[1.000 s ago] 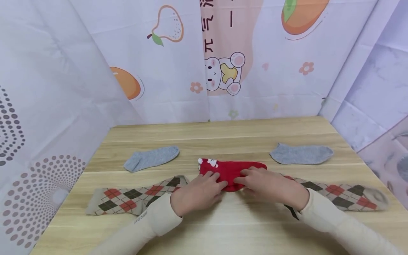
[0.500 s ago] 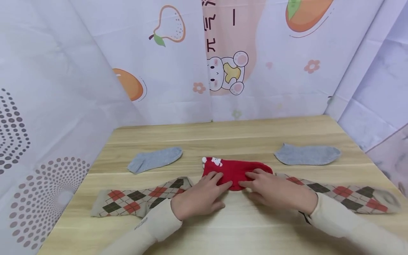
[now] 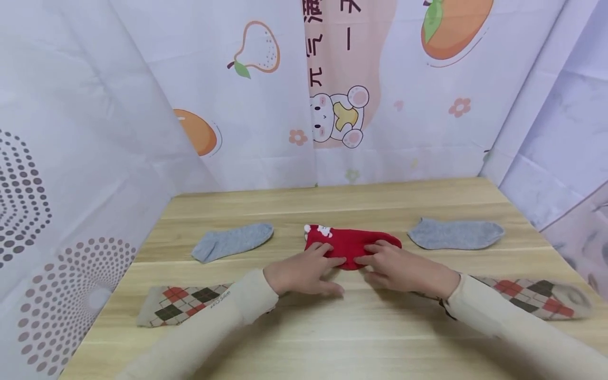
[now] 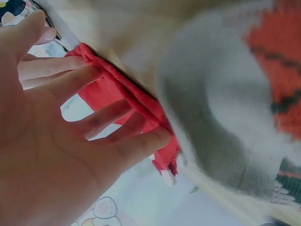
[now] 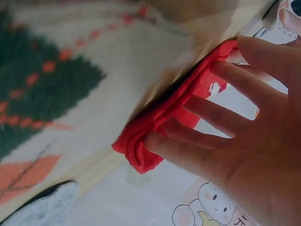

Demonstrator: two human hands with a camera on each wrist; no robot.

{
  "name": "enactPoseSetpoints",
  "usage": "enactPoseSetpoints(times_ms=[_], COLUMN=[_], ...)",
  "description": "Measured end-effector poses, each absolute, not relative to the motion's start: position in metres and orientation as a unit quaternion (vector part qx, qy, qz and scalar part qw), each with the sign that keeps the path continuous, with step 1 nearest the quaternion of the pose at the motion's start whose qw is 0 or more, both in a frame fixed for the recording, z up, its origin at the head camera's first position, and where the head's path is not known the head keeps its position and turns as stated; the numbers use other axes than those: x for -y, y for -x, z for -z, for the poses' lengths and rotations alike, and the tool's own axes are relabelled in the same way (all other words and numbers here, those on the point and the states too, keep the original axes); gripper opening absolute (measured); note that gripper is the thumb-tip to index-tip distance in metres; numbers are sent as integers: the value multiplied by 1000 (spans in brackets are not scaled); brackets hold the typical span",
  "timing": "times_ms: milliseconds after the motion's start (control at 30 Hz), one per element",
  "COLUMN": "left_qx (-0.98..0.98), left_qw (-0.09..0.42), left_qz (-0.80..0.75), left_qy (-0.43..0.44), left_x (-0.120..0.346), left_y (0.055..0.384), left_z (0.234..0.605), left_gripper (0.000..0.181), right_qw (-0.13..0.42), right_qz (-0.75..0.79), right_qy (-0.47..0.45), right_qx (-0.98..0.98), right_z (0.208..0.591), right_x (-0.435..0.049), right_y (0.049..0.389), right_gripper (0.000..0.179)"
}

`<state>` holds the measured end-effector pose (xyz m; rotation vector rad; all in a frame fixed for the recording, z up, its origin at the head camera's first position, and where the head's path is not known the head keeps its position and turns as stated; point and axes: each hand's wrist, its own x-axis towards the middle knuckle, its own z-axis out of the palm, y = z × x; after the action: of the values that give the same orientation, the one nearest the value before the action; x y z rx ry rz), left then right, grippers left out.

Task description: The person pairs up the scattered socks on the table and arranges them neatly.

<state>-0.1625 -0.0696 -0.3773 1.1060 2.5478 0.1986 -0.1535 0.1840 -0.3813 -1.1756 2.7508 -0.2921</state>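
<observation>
A red sock (image 3: pixel 349 245) with white figures at its left end lies flat at the middle of the table. My left hand (image 3: pixel 304 272) rests its fingertips on the left half of the sock, its thumb sticking out to the side. Against the right half lie the fingertips of my right hand (image 3: pixel 399 269). Both wrist views show the fingers spread and fairly straight: the left hand (image 4: pixel 70 127) touches the bunched near edge of the red cloth, and the right hand (image 5: pixel 235 127) does likewise. Neither hand curls round it.
Grey ankle socks lie behind, one at left (image 3: pixel 233 241) and one at right (image 3: pixel 456 235). Argyle socks lie partly under the forearms, one at left (image 3: pixel 190 301) and one at right (image 3: pixel 527 295). A printed curtain (image 3: pixel 266 158) borders the wooden table (image 3: pixel 332 343) at the back.
Both hands have moved forward, and the red sock has slid away from me towards the curtain. The left thumb has stretched outward. The grey and argyle socks stay in place.
</observation>
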Motion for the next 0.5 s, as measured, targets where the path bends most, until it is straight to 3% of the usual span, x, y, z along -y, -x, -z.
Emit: enactPoseSetpoints(times_ms=[500], left_qx=[-912], left_qw=[196], left_qz=[-64], left_qy=[-353], left_x=[62], left_y=[208], left_z=[384], left_gripper=[80], right_qw=[66], right_qz=[116], right_qy=[360], right_qx=[-923], right_z=[384], right_x=[-184], right_y=[194], right_gripper=[40])
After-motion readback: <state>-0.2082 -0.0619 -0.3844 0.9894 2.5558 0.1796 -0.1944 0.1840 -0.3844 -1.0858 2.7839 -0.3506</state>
